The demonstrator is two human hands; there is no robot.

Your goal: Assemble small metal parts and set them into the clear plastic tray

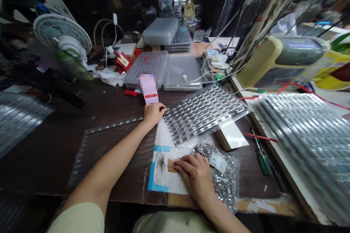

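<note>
My left hand [153, 115] is closed in a pinch at the left edge of a clear plastic tray [202, 114] filled with rows of small shiny metal parts. Whatever sits between those fingertips is too small to make out. Left of it lies another clear tray [115, 149], with one row of metal parts along its far edge. My right hand [195, 173] has its fingertips pressed together on a small orange-brown pad [172, 166], which rests on a white and blue sheet [160, 185]. Beside that hand lies a clear bag [225, 185] of loose metal parts.
A lit phone [150, 89] stands beyond my left hand. Stacked clear trays [308, 134] are at the right, others [160, 31] at the back. A green-handled screwdriver [263, 160] lies right of the bag. A fan [62, 34] stands at the left, a beige machine [281, 62] at the right.
</note>
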